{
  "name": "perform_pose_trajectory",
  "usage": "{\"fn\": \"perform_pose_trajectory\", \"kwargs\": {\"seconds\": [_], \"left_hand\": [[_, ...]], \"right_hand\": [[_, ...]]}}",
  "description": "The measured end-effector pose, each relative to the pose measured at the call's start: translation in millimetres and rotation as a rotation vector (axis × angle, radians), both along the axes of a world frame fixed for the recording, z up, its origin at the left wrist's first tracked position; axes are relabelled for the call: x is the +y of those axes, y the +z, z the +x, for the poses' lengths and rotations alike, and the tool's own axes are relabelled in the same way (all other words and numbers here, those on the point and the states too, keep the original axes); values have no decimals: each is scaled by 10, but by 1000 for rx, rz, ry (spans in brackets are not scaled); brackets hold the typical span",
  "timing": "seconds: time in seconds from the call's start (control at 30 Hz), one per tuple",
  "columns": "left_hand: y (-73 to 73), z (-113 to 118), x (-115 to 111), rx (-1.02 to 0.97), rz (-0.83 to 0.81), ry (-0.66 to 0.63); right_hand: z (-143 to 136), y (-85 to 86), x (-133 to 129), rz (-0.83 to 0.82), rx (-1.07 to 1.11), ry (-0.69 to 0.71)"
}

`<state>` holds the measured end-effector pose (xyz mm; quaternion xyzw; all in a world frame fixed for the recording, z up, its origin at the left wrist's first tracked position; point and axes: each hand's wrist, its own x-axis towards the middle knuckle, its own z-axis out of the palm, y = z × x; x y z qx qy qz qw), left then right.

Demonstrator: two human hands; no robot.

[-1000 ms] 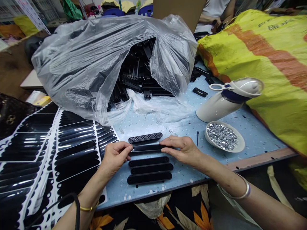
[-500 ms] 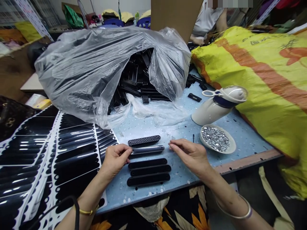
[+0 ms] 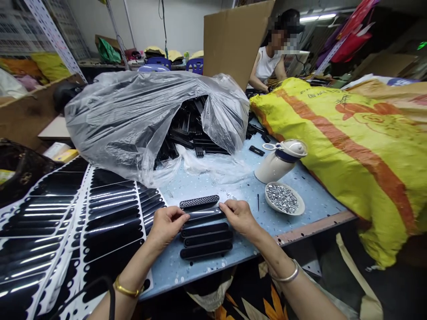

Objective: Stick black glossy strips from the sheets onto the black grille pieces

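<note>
A glossy black strip (image 3: 205, 214) stretches level between my two hands, low over the table. My left hand (image 3: 169, 223) pinches its left end between thumb and fingers. Thumb and fingers of my right hand (image 3: 239, 216) close on the right end. Just beyond the strip lies a black bar with a patterned mesh face (image 3: 199, 201). Nearer to me, three smooth black bars (image 3: 207, 241) lie side by side, one behind another. Whether the strip rests on another bar is hard to make out.
Sheets of glossy black stickers (image 3: 110, 209) cover the left side. A plastic bag (image 3: 133, 111) spills black parts (image 3: 190, 129) at the back. To the right stand a bowl of small metal pieces (image 3: 283, 198), a white jug (image 3: 276, 166) and a yellow sack (image 3: 336, 146). A person (image 3: 270, 62) sits beyond.
My right hand has moved left and taken hold of the strip's right end. My left hand still grips the left end. The camera view has tilted up, showing more of the other person.
</note>
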<state>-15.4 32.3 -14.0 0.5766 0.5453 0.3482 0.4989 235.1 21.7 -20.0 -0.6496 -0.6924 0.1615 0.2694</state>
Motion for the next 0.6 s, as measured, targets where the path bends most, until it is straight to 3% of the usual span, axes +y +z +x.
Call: {"fn": "perform_pose_trajectory", "kwargs": {"seconds": [0.17,0.3,0.4,0.5,0.6], "left_hand": [[-47,-7,15,14,39,-51],[-49,-11,36,87,80,-92],[-24,-12,38,154,154,-137],[-9,-19,32,146,179,-170],[-21,-26,35,89,165,-173]], "right_hand": [[46,84,-11,26,-36,34],[-29,160,-43,281,-158,-11],[-223,167,-59,433,-229,74],[-491,124,-50,417,-241,167],[-684,69,-12,312,-214,171]]}}
